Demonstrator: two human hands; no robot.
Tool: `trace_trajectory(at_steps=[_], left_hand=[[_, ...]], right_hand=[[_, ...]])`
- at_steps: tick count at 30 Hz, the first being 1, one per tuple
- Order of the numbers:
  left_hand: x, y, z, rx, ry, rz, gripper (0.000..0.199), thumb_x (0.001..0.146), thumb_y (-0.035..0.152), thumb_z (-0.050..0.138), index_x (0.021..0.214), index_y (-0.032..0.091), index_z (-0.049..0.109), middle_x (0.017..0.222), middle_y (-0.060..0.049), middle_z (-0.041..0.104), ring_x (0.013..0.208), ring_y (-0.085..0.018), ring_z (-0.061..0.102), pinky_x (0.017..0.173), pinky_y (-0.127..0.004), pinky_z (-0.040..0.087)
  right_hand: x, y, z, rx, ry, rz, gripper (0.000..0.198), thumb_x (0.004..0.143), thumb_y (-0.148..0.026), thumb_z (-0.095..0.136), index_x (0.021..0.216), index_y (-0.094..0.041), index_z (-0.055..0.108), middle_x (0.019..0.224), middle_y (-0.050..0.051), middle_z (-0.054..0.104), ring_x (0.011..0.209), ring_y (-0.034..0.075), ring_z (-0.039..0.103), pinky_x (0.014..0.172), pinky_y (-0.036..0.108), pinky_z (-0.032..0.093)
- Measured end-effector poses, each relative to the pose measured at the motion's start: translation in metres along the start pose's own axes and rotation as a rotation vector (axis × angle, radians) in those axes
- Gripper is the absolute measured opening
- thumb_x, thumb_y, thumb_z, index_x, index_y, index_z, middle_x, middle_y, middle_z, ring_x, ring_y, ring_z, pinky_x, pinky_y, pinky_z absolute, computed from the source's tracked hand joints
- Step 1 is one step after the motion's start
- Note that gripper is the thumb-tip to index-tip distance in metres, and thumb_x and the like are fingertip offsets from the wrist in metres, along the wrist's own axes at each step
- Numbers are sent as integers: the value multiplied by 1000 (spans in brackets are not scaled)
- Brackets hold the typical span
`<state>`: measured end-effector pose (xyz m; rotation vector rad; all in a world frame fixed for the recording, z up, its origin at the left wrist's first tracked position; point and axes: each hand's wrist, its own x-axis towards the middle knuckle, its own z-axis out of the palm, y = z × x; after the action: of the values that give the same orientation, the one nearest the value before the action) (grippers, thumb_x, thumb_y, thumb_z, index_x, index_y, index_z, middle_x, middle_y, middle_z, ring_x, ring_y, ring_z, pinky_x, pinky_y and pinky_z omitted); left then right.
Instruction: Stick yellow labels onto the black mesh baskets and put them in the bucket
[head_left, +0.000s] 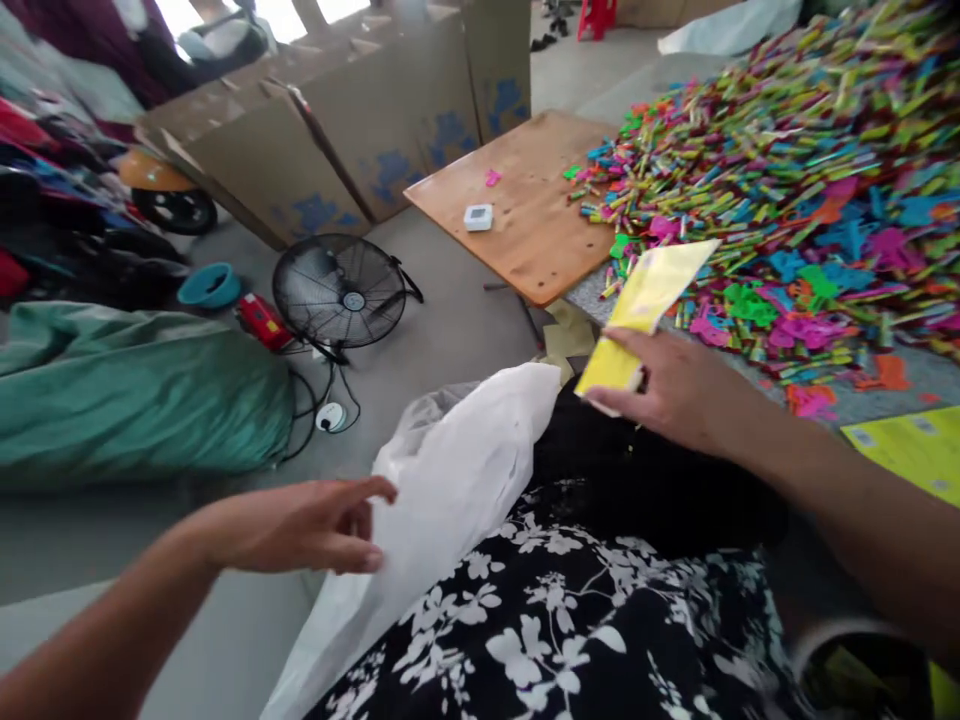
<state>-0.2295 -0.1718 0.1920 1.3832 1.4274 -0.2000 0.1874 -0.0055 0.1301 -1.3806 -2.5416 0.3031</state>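
Observation:
Between the thumb and fingers of my right hand (667,385) is a folded yellow paper packet (645,305), tilted up toward the right. It is above my lap, near the edge of a large pile of small colourful plastic pieces (765,210). My left hand (307,525) is held out with its thumb and fingers apart and nothing in it. Just beyond its fingertips a white plastic bag (457,470) lies against my leg and the floral cloth (540,620). Whether the fingertips touch the bag I cannot tell.
A wooden board (532,200) holds a small white device (478,217). On the floor are a black fan (341,295) with cables, a teal basin (210,286) and a green sack (142,390). Cardboard boxes (390,110) stand behind. Yellow sheets (915,445) lie at right.

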Motion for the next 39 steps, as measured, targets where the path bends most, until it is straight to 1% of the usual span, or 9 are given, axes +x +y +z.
trace_trajectory(at_steps=[4, 9, 14, 17, 21, 23, 28, 32, 39], left_hand=[[38, 12, 41, -180, -106, 66, 47, 94, 66, 64, 104, 20, 62, 70, 3, 56, 57, -12, 47, 51, -22, 35], [51, 28, 82, -421, -317, 151, 50, 101, 68, 52, 88, 20, 55, 65, 2, 55, 51, -11, 48, 53, -24, 40], [53, 3, 87, -524, -440, -67, 69, 95, 81, 49, 129, 22, 58, 71, -1, 64, 59, -20, 63, 57, -29, 49], [52, -32, 86, -402, -506, -120, 84, 95, 84, 39, 151, 22, 52, 111, -15, 77, 98, -31, 75, 81, -40, 58], [61, -80, 111, 69, -217, -154, 102, 86, 69, 69, 170, 29, 28, 166, -22, 44, 142, -45, 53, 112, -55, 45], [70, -97, 127, 58, -149, -127, 109, 83, 55, 76, 172, 26, 21, 157, -21, 55, 130, -41, 63, 105, -50, 50], [81, -102, 128, -388, -277, 2, 57, 93, 62, 64, 134, 22, 70, 119, -10, 76, 108, -29, 70, 91, -36, 56], [66, -74, 101, -595, -310, 152, 81, 89, 79, 61, 150, 25, 59, 150, -14, 60, 131, -33, 59, 99, -37, 55], [64, -54, 90, -549, -125, 104, 44, 94, 58, 68, 109, 16, 73, 104, -6, 77, 92, -25, 70, 82, -31, 55]], right_hand=[[19, -95, 4, 64, -112, -338, 117, 79, -88, 66, 158, -6, 41, 146, 28, 60, 133, 43, 60, 110, 53, 49], [25, -159, 31, 102, -213, -552, 91, 86, -83, 62, 136, -8, 59, 139, 24, 61, 130, 39, 57, 114, 52, 42], [26, -149, 71, -135, -432, -637, 53, 84, -52, 81, 114, -10, 72, 119, 20, 69, 115, 37, 62, 112, 55, 36], [27, -135, 89, -201, -473, -589, 28, 93, -30, 67, 111, -10, 74, 115, 20, 70, 110, 35, 63, 111, 56, 34], [26, -128, 99, -218, -451, -539, 30, 95, -14, 51, 111, -10, 76, 111, 21, 71, 108, 35, 63, 110, 58, 33], [25, -128, 100, -217, -432, -537, 29, 94, -17, 55, 112, -10, 76, 113, 22, 70, 109, 37, 62, 112, 59, 31], [27, -125, 99, -195, -437, -539, 40, 91, -39, 71, 116, -9, 75, 120, 24, 69, 116, 40, 60, 114, 58, 30], [34, -127, 95, -199, -429, -517, 49, 93, -48, 72, 120, -7, 72, 122, 24, 69, 115, 39, 61, 112, 55, 34], [47, -130, 84, -83, -317, -456, 56, 104, -56, 55, 125, -6, 68, 122, 22, 70, 116, 37, 66, 114, 53, 36]])
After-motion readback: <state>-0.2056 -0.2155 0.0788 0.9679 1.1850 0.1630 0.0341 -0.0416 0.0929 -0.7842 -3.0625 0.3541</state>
